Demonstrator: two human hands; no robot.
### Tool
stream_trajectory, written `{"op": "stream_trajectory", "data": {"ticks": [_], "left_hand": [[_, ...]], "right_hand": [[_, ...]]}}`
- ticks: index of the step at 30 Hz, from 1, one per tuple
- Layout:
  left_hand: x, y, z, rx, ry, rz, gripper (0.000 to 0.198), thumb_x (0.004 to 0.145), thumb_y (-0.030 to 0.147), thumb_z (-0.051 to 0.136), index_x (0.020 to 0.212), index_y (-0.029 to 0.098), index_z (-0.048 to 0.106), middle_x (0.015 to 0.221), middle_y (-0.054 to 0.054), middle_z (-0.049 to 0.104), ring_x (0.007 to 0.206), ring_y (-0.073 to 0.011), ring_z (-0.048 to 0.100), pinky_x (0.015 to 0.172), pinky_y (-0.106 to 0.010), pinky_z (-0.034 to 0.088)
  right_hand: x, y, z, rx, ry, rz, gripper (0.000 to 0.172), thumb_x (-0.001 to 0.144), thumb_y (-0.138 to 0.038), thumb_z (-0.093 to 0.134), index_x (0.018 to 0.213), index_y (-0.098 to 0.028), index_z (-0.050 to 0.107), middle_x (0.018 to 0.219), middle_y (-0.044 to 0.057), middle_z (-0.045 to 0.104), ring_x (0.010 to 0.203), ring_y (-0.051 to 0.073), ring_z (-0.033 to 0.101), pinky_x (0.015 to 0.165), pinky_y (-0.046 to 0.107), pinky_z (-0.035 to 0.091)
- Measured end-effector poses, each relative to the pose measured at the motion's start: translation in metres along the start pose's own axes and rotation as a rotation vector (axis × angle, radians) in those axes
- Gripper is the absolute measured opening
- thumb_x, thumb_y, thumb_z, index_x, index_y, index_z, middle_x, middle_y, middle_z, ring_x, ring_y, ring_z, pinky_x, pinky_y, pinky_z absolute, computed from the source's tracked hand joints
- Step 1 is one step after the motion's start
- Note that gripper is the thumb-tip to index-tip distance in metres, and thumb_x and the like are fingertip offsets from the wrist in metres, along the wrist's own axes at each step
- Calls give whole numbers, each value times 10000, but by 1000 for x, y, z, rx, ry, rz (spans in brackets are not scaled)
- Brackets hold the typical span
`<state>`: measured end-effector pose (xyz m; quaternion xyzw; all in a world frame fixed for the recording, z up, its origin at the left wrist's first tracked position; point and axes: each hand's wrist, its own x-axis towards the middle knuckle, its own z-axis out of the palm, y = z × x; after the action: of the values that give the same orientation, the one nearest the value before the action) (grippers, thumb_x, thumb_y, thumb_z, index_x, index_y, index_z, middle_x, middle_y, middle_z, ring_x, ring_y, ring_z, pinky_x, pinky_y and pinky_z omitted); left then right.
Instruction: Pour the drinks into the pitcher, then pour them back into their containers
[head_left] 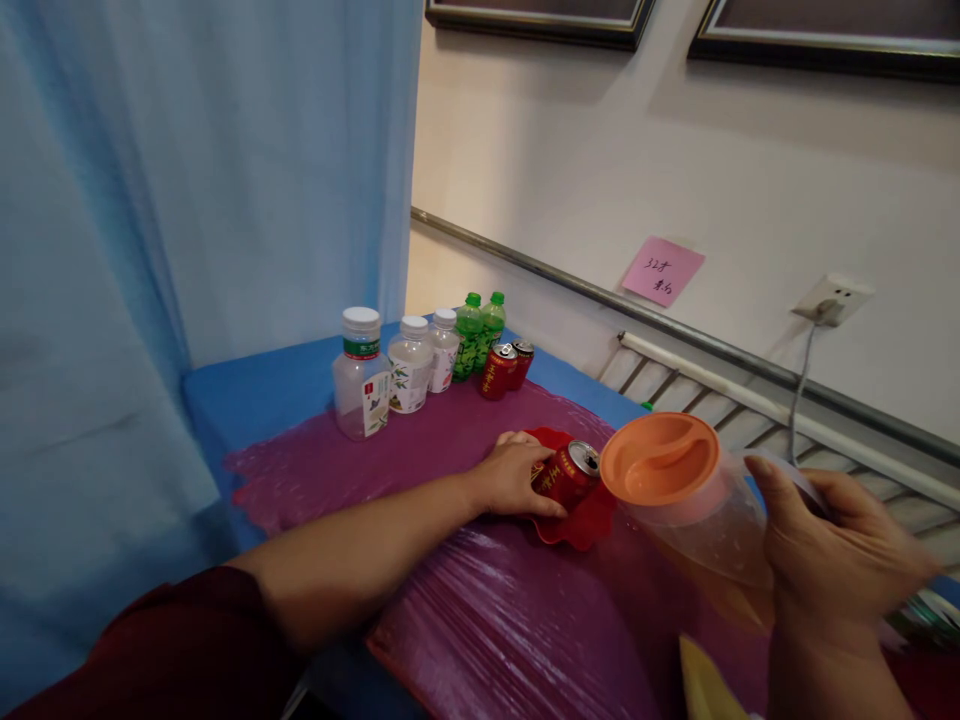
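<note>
My left hand is wrapped round a red drink can that is tilted over a red dish on the purple plastic sheet. My right hand grips the handle of a clear plastic pitcher with an orange lid, held tipped toward the can, just right of it. Some orange liquid shows low in the pitcher.
At the back of the blue table stand three clear white-capped bottles, two green bottles and two more red cans. A blue curtain hangs at the left. A wall with a rail, a pink note and a socket is at the right.
</note>
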<state>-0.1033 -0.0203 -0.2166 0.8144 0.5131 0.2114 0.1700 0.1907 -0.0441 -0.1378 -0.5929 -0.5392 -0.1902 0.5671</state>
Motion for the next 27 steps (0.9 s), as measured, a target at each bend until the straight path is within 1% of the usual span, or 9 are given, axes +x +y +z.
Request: {"op": "stream_trajectory", "data": {"ticks": [6,11,17,22,27], "left_hand": [[0,1,0,1,-1,-10,647,652,655,864,1125,232,734,1060,-63,725,1109,-318,612,1031,-434,411],[0,2,-1,4,-5,-7,650,659,658,858,1133,231,733,1056,-62,729,1113,-323,616,1018,-429,420],[-1,2,-1,10,5,-9,666,653,652,864,1147,225,736,1088,-74,730,1119,-334,622,1019,-434,428],[-1,1,-1,1,2,-4,661,654,656,861,1141,227,734,1069,-66,728,1132,-337,615,1027,-437,420],[-1,0,0,6,-5,5,651,665,661,849,1151,245,727,1065,-59,727,1117,-325,612,1017,-433,412]], "right_hand": [[0,4,0,-8,-13,-6,599,781,-785,670,626,-207,657,494,-44,451,503,123,413,527,288,295],[0,7,1,0,4,-27,604,775,-789,671,640,-201,680,501,-45,470,503,114,412,524,277,305],[0,4,1,-6,11,-29,604,778,-789,666,632,-203,678,491,-48,462,497,113,415,516,278,299],[0,0,-2,13,-2,-12,556,788,-738,697,636,-203,681,493,-45,473,497,116,419,513,279,302],[0,-3,-3,4,-1,18,575,783,-766,678,650,-206,691,505,-39,491,506,125,436,511,281,308]]}}
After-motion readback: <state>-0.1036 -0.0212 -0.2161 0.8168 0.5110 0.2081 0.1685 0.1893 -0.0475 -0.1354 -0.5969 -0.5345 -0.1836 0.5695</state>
